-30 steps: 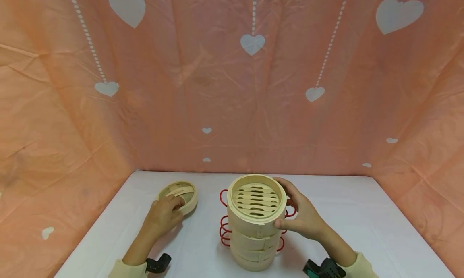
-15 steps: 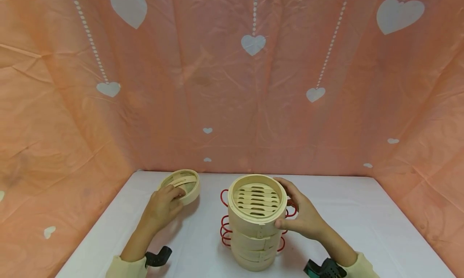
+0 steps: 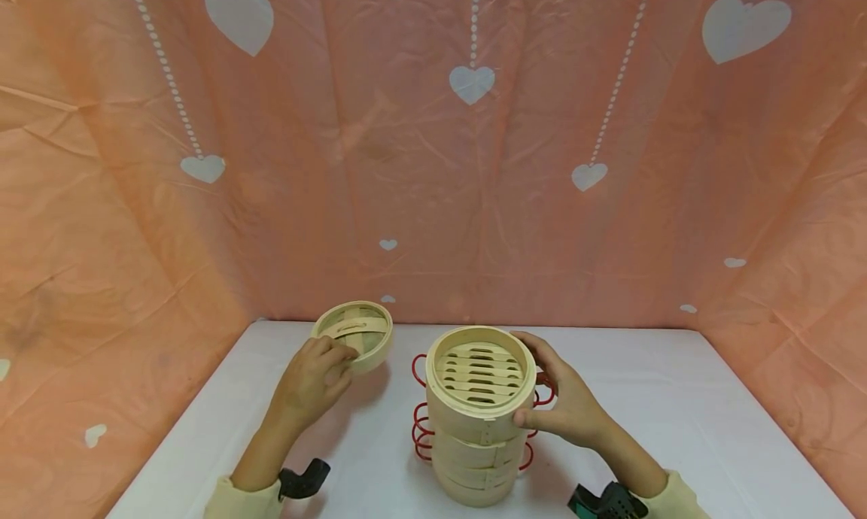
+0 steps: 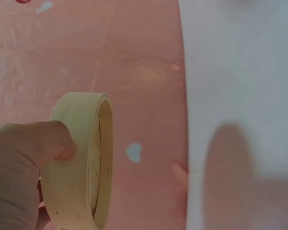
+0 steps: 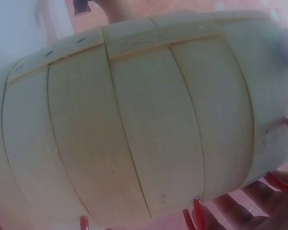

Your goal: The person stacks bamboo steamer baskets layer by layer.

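A round bamboo steamer lid (image 3: 357, 335) is held up off the table by my left hand (image 3: 313, 380), its thumb on the rim and its fingers at the strap side. In the left wrist view the lid (image 4: 74, 165) stands nearly on edge, thumb pressed to its outer wall. To the right stands a tall stack of bamboo steamer baskets (image 3: 479, 429) with red loop handles on both sides. The top basket shows a slatted base inside. My right hand (image 3: 565, 399) grips the upper right side of the stack; its fingers behind are partly hidden.
Beneath everything lies a white table (image 3: 643, 399). A pinkish-orange cloth (image 3: 433, 165) with white hearts hangs behind and along both sides. Red handles (image 3: 421, 429) stick out from the stack's left side, toward the lid.
My left hand has lifted the lid from the table, tilting it up and moving it rightward toward the stack. The right hand and the stack have stayed put.
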Motion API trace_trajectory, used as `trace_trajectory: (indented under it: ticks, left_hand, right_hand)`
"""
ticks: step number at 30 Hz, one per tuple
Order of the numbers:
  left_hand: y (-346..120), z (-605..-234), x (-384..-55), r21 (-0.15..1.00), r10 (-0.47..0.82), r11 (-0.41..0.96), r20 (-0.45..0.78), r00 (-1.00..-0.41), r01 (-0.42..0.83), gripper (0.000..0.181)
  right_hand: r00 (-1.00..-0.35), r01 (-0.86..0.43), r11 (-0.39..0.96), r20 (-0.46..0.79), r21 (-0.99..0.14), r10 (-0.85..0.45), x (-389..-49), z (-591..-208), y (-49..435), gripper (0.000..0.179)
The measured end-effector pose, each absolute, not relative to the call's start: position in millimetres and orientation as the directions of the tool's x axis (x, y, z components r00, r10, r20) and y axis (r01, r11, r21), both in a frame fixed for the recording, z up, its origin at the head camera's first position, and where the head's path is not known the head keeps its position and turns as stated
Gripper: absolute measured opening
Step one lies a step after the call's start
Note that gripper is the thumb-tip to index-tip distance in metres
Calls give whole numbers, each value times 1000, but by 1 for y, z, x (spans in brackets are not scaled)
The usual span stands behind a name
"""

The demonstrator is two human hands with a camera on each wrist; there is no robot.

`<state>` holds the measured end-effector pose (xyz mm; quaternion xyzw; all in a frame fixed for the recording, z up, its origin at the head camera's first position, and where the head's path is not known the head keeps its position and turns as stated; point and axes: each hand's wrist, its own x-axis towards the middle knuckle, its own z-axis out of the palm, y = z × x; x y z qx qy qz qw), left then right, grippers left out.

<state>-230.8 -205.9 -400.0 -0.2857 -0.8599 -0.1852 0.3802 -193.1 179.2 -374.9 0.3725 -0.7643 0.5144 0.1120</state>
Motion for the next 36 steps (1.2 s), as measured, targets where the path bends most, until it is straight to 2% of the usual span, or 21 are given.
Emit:
trace_trajectory:
  ticks: [12,16,29,36]
  left_hand:
    - [-180,-370,-225,57,340,698,851,-400,713,29]
    - [-170,-361,-220,62,334,682,860,-386,729,28]
    - [-140,-334,-209,97,316,662,864,-393,743,21]
    - [-124,-324,-200,73,338,603,878,-338,794,22]
  right_hand:
    - [-703,-678,189,553,-710,-448,-194,-377,179,92]
    - [-701,-678,179,554,-713,-450,-194,-377,179,91]
    - [-696,-685,175,564,-708,-445,-193,-377,180,92]
    - [-697,-680,166,559,-714,-449,-193,-377,179,92]
